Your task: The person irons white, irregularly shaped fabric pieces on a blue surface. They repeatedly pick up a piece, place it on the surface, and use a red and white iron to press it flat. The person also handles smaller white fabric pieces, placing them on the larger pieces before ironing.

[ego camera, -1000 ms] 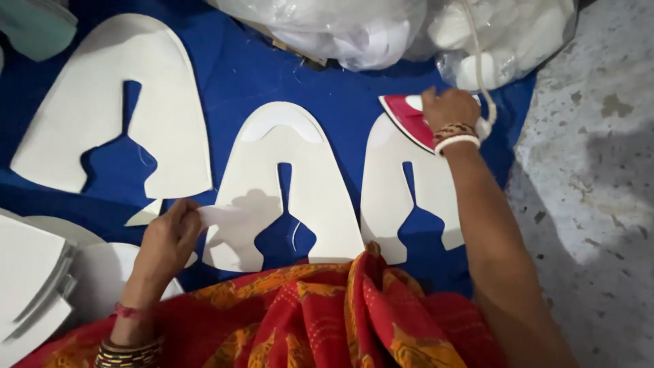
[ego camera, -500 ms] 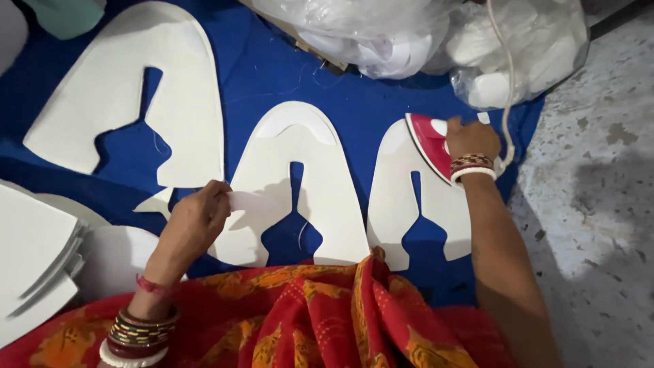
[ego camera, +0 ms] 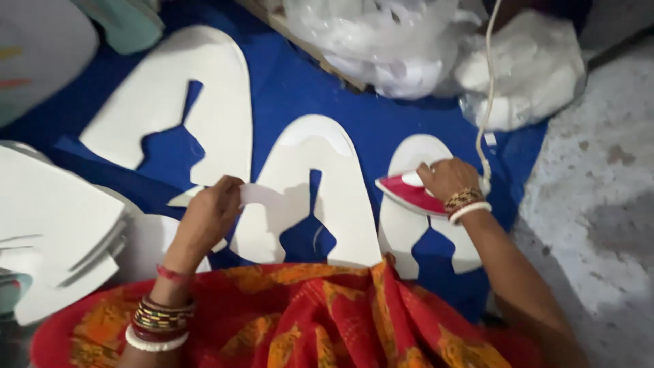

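I see the fingers of the left hand pinched on a small white strip, which lies across the left leg of the middle white cut-out. The strip sticks out to the right of the fingertips and touches the cut-out beneath it. The right hand is clenched around the handle of a red and white iron; its sole rests on the right white cut-out, close to the rounded top end. A white cord runs from the iron up past the clear plastic bags at the top. Both wrists carry bangles. All three arch-shaped pieces, including the large white cut-out at upper left, lie flat on a blue cloth, side by side and apart. A stack of white sheets sits at the left edge, just beside the left forearm. An orange and red patterned garment fills the lower foreground. Grey speckled floor shows at right.
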